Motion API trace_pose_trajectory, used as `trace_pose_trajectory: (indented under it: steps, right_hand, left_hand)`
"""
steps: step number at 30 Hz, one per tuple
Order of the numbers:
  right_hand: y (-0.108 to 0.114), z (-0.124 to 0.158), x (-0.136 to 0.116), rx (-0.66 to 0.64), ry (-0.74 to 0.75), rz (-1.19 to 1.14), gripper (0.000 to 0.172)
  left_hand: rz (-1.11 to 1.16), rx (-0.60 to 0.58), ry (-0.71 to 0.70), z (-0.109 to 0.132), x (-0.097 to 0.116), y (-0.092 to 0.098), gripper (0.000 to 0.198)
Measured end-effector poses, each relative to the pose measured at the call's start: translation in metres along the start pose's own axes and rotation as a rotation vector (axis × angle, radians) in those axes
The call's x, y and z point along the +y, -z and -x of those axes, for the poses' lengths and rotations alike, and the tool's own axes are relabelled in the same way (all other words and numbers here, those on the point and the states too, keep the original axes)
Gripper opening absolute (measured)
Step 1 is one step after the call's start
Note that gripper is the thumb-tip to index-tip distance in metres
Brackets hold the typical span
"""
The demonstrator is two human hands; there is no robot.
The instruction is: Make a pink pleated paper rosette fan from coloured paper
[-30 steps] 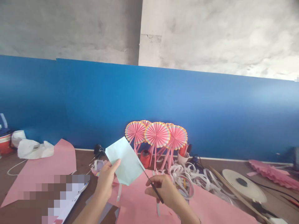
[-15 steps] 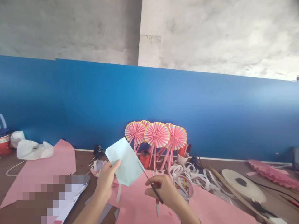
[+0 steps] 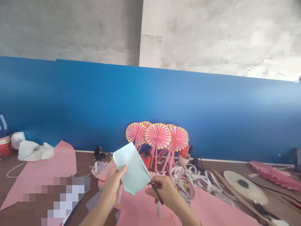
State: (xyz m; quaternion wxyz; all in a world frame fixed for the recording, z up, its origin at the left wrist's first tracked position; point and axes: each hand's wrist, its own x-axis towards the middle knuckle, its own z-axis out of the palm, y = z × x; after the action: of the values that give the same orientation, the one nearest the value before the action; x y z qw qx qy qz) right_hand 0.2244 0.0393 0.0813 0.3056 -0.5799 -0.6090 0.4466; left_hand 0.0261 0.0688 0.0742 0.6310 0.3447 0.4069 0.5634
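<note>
wall (image 3: pixel 211 119) blue | surface (image 3: pixel 87 160) brown, pink paper (image 3: pixel 39 169) | left hand (image 3: pixel 113 183): mint sheet (image 3: pixel 133 171)

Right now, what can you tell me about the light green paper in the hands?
The pale mint paper is a smooth sheet with straight edges and a pointed bottom corner; it looks folded. It is held up in the air, tilted, above the pink sheets. The left hand pinches its lower left side, thumb on the front. The right hand holds a thin dark tool whose tip meets the paper's right edge.
</note>
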Motion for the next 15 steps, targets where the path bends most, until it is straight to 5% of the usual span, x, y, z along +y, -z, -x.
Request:
trace_pose_trajectory:
  steps: [15]
  right_hand:
    - [-0.0009, 0.0012, -0.0037, 0.058, -0.005, 0.000, 0.015]
  left_hand:
    - [0.021, 0.017, 0.009, 0.0018, 0.0015, -0.0022, 0.046]
